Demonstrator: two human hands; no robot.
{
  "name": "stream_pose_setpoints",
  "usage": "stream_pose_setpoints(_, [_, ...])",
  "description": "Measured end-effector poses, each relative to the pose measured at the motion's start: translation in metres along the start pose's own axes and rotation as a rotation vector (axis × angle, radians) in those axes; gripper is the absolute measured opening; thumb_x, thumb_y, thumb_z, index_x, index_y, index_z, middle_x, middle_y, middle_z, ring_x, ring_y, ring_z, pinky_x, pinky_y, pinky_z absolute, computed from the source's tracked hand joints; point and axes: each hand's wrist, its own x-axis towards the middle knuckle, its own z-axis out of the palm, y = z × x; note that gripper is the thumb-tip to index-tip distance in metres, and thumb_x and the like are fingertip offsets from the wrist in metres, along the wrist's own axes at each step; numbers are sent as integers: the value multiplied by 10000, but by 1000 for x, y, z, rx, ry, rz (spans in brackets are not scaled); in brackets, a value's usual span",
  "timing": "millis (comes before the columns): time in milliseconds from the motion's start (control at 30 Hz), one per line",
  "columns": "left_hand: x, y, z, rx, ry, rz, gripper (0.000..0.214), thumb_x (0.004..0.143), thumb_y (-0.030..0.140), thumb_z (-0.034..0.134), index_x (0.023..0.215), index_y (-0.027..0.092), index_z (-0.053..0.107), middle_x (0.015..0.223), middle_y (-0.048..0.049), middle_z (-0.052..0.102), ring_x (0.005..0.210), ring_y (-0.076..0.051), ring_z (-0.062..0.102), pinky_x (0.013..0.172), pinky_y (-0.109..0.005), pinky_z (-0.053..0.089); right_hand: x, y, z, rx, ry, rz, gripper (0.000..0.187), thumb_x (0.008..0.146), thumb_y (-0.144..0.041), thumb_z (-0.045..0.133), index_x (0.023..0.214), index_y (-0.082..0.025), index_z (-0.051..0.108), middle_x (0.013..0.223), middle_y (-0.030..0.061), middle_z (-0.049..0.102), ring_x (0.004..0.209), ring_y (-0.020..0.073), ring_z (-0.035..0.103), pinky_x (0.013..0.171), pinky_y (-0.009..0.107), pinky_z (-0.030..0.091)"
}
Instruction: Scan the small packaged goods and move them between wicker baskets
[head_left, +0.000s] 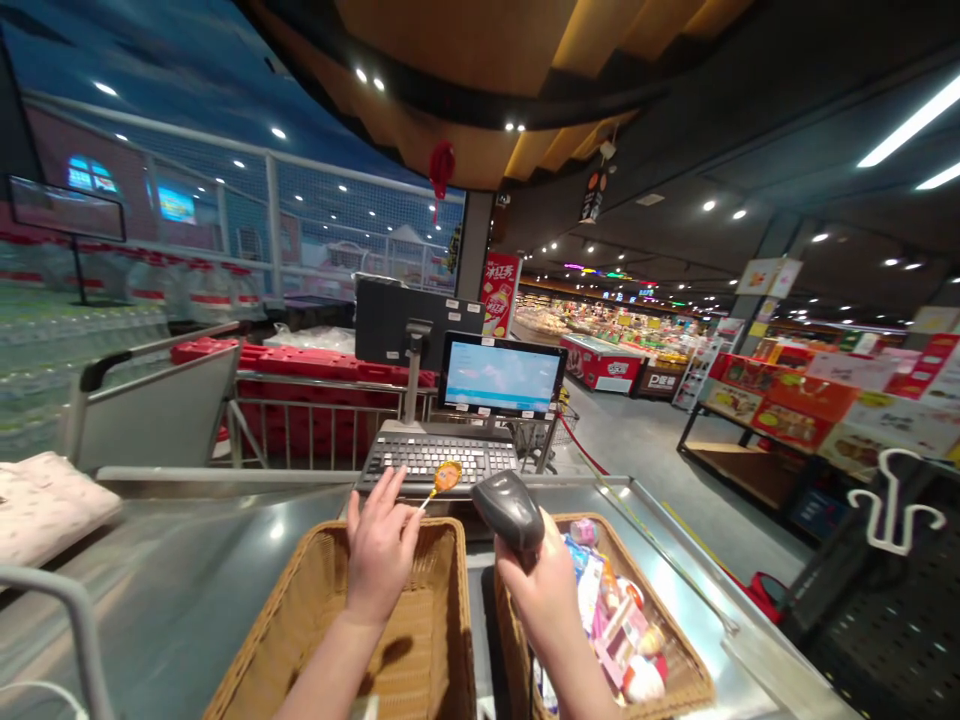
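Between the thumb and a finger of my left hand (379, 545) is the white stick of a lollipop (448, 477) in a yellow wrapper, held above the left wicker basket (300, 570). My right hand (541, 575) is wrapped round a black barcode scanner (508, 508), its head tilted toward the lollipop but apart from it. Below the right forearm stands a second wicker basket (686, 660) with several small packaged goods (622, 620) in it. The scanner's handle is mostly hidden by my fingers. Just beyond both hands lies a black keyboard (450, 456).
Behind the keyboard stand a lit screen (502, 375) and a dark monitor (382, 320). The baskets rest on a metal counter (202, 560). A folded patterned cloth item (52, 510) lies at left, beside a grey bent rail (75, 610). White hooks (892, 505) are at right.
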Motion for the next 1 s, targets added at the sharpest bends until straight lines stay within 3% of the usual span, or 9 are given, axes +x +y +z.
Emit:
stream_pose_setpoints(467, [-14, -42, -1, 53, 86, 15, 253, 932, 292, 470, 743, 213, 618, 1393, -124, 561, 1339, -295, 461, 1123, -611, 218, -17, -14, 35, 58, -156, 0, 489, 702, -82, 561, 1175, -192, 620, 1186, 85, 650, 1129, 262, 585, 1011, 397, 444])
stream_pose_setpoints(1000, [-19, -54, 2, 65, 55, 16, 256, 938, 287, 454, 742, 212, 599, 1395, -125, 558, 1347, -297, 450, 1120, -613, 218, -18, -13, 46, 14, -164, -9, 532, 695, -84, 561, 1213, -196, 604, 1220, 100, 641, 1155, 284, 579, 1009, 420, 459])
